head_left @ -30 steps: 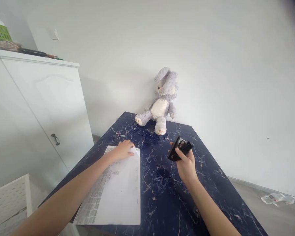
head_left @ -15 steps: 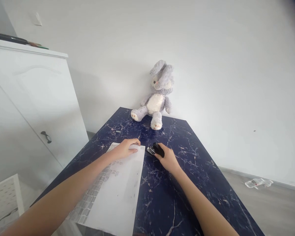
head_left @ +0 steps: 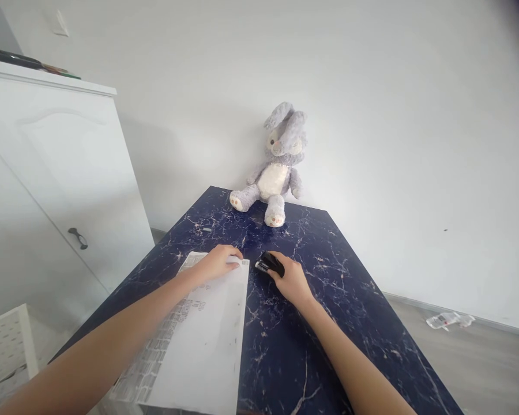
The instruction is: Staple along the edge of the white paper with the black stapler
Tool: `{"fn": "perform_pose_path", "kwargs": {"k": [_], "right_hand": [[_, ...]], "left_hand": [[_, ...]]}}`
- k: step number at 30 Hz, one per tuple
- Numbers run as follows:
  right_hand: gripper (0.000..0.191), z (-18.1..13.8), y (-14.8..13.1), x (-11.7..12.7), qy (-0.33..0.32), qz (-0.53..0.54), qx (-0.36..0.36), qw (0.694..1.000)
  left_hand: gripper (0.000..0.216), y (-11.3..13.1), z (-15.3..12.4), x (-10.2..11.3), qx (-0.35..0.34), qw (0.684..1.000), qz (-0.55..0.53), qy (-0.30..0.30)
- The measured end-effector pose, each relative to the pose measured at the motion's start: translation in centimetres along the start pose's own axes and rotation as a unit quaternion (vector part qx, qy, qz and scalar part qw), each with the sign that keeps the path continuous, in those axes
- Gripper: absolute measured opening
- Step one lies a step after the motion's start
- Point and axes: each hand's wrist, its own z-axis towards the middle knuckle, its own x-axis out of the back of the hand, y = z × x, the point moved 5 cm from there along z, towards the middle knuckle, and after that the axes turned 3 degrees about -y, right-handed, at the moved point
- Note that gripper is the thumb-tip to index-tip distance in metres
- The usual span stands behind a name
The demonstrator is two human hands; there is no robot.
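A stack of white printed sheets [head_left: 203,340] lies on the dark blue marbled table [head_left: 328,300], hanging over its near edge. My left hand [head_left: 218,263] rests flat on the sheets' far corner, fingers spread. My right hand [head_left: 290,280] grips a black stapler [head_left: 269,264] low on the table, its nose pointing at the sheets' far right corner, a small gap apart.
A grey plush rabbit [head_left: 277,164] sits at the table's far edge against the white wall. A white cabinet [head_left: 56,173] stands to the left, with a white perforated crate [head_left: 4,351] below. A crushed plastic bottle [head_left: 448,320] lies on the floor at right.
My right hand brought the stapler down from mid-air to the tabletop beside the paper's corner. My left hand stayed on the sheets. The view tilted slightly.
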Motion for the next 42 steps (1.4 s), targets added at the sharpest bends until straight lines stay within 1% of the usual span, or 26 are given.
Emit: {"fn": "perform_pose_path", "kwargs": {"k": [2, 4, 5, 7, 11, 14, 17, 20, 23, 27, 31, 35, 39, 42], "right_hand": [[0.044, -0.1, -0.2, 0.3, 0.028, 0.021, -0.014, 0.999], [0.04, -0.3, -1.0, 0.4, 0.046, 0.051, -0.008, 0.998], [0.04, -0.5, -1.7, 0.2, 0.045, 0.067, 0.003, 0.997], [0.039, -0.9, -3.5, -0.5, 0.023, 0.102, 0.029, 0.994], [0.038, -1.8, -7.8, -3.3, -0.058, 0.158, 0.062, 0.984], [0.04, -1.7, -10.6, -5.8, -0.092, 0.184, 0.077, 0.975], [0.044, -1.2, -12.2, -8.1, -0.108, 0.178, 0.102, 0.973], [0.046, -0.7, -12.8, -9.7, -0.124, 0.147, 0.119, 0.974], [0.047, -0.8, -12.8, -10.1, -0.135, 0.122, 0.126, 0.975], [0.051, -1.4, -12.1, -9.4, -0.154, 0.092, 0.11, 0.978], [0.051, -2.3, -10.1, -7.4, -0.152, 0.086, 0.081, 0.981], [0.051, -3.7, -6.7, -4.8, -0.131, 0.083, 0.037, 0.987], [0.049, -5.0, -3.7, -2.3, -0.105, 0.067, 0.0, 0.992], [0.046, -5.6, -2.5, -1.3, -0.106, 0.05, -0.015, 0.993]], "left_hand": [[0.02, -0.9, 0.2, 0.3, 0.001, 1.0, 0.028, 0.011], [0.019, -1.8, 0.3, 0.5, 0.0, 0.999, 0.036, 0.022], [0.018, -2.1, 0.4, 0.6, -0.002, 0.999, 0.039, 0.026], [0.016, -2.7, 0.5, 0.6, -0.01, 0.999, 0.041, 0.03], [0.016, -3.4, 0.7, 1.0, -0.031, 0.998, 0.035, 0.03], [0.024, -4.3, 0.6, 2.4, -0.027, 0.998, 0.027, 0.054], [0.032, -5.9, 0.3, 4.3, -0.005, 0.994, 0.028, 0.103], [0.031, -7.2, 0.0, 5.3, 0.013, 0.991, 0.032, 0.131], [0.028, -7.8, 0.0, 5.3, 0.019, 0.99, 0.033, 0.139], [0.025, -7.9, 0.1, 4.8, 0.016, 0.99, 0.034, 0.136], [0.024, -8.1, 0.2, 4.5, 0.022, 0.99, 0.04, 0.13], [0.023, -8.2, 0.2, 4.5, 0.027, 0.991, 0.055, 0.12], [0.025, -7.0, 0.2, 4.3, 0.014, 0.99, 0.072, 0.116], [0.027, -5.0, 0.2, 3.5, -0.02, 0.993, 0.071, 0.093]]}}
